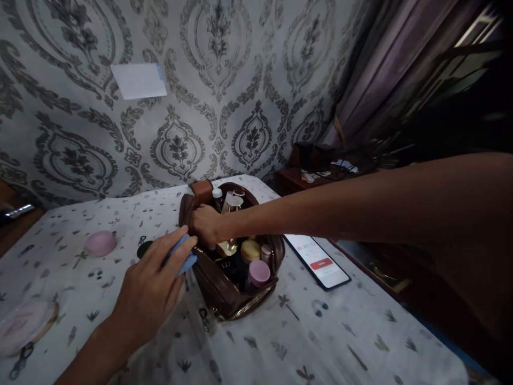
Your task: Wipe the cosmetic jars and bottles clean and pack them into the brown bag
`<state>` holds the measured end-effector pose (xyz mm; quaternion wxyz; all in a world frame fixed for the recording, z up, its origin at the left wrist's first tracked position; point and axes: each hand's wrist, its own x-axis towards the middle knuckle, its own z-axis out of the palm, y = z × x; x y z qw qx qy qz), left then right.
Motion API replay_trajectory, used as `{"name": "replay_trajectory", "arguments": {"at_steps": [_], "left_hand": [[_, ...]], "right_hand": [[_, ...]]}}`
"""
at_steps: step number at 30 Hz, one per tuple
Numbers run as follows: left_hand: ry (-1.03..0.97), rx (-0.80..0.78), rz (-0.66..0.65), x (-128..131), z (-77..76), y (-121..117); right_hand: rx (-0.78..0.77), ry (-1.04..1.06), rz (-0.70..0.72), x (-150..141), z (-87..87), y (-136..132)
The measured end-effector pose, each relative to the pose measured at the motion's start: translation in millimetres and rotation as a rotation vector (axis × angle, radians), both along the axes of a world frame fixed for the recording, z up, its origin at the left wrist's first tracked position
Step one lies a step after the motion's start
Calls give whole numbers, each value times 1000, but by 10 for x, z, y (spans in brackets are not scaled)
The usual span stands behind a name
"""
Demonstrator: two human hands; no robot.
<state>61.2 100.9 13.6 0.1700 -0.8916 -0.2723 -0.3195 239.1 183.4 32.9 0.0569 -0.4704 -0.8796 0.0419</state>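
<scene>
Head: left hand (146, 283) grips a blue item (189, 263); right hand (206, 224) in the bag (214, 291) just right of that grip, can't tell its state. Looks midway: jars (258, 274) inside, pink tub (100, 244) outside, left of the grip.

bag (214, 289) on table (276, 347) | jars (258, 274) in bag | phone (323, 267) right of bag | case (24, 325) far left | wall (256, 59) behind

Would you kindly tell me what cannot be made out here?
All in the head view:
What the right hand touches: fingers hidden inside the brown bag.
Shape of the blue item: partly covered by the left hand.
Right side of the dark green object: behind that hand.
Top end of the phone: behind the right forearm.
Pale round case: cut by the picture's left edge.
</scene>
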Motion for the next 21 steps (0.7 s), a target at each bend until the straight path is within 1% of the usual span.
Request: {"name": "replay_trajectory", "arguments": {"at_steps": [3,7,10,13,16,18,19,21], "left_hand": [[-3,-6,-3,-5,5,-3],[10,-20,-15,-15,10,6],[16,-21,-14,-18,11,9],[14,-19,-9,-15,12,8],[11,-23,-10,-14,11,7],[11,-34,-11,-15,7,8],[11,-35,-11,-15,5,8],[11,-33,-8,-15,3,8]], "right_hand": [[-40,-152,19,-40,164,-135],[-52,-220,4,-14,262,-152],[-73,-229,-103,32,307,-105],[-149,-257,-239,57,350,-46],[-238,-285,-305,59,333,56],[-273,-284,-321,58,268,156],[-272,-268,-326,58,222,211],[-218,-192,-327,66,125,310]]}}
